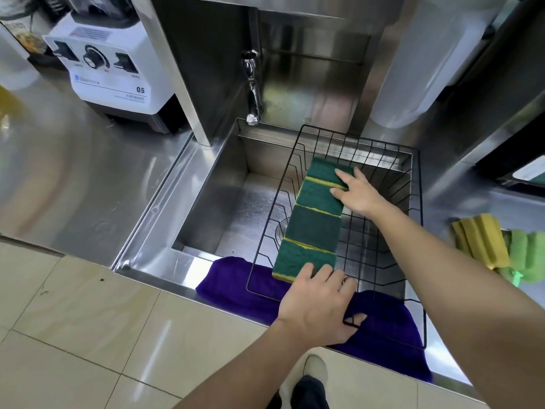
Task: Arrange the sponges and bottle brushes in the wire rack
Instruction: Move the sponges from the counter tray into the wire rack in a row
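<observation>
Four green sponges lie in a row inside the wire rack over the sink; left hand and right hand, fingers spread, press the row's near and far ends, likely squaring it.

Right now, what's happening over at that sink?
A person is lining up four green scouring sponges in a black wire rack set over the steel sink. The right hand presses the far end of the row, the left hand the near end. More yellow sponges wait on the counter to the right.
</observation>
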Motion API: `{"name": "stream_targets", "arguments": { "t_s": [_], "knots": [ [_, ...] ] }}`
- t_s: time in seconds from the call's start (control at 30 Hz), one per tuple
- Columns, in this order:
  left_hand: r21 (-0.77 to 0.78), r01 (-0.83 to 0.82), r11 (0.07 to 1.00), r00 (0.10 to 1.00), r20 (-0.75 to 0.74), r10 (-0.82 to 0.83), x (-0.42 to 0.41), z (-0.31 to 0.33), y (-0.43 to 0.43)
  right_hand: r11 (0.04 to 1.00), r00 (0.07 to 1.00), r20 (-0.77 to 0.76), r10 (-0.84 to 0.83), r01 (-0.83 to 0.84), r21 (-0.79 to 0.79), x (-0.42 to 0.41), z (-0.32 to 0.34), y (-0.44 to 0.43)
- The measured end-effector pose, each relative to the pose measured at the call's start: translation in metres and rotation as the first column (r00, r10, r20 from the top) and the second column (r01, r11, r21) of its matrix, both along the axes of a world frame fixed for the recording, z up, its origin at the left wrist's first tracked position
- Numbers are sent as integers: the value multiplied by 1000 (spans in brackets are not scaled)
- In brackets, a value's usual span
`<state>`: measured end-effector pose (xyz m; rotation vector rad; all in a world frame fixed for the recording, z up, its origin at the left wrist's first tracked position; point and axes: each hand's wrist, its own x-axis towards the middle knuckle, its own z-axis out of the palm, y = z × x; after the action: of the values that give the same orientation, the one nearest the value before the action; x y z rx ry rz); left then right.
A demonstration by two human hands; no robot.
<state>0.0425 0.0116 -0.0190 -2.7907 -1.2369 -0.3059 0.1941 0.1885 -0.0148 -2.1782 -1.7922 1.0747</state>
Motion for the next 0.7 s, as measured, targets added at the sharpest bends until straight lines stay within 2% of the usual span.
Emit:
{"name": "stream_targets", "arguments": {
  "t_s": [0.1, 0.27, 0.4, 0.6, 0.7],
  "knots": [
    [-4, 15, 1000, 999, 29, -15, 0, 0, 1, 999, 1000, 31, -5, 4, 46, 0, 1, -9],
    [51, 47, 998, 998, 48, -50, 0, 0, 1, 973, 997, 55, -62, 48, 225, 11, 25, -32],
    [106, 210, 972, 975, 54, -216, 13, 6, -11, 876, 956, 96, -277, 210, 434, 62, 53, -76],
    [144, 161, 976, 984, 52, -170, 2, -12, -16, 793, 887, 112, -448, 337, 507, 86, 48, -96],
    [155, 153, 976, 983, 78, -167, 6, -17, -25, 726, 799, 128, -588, 451, 519, 106, 48, -122]
  ]
}}
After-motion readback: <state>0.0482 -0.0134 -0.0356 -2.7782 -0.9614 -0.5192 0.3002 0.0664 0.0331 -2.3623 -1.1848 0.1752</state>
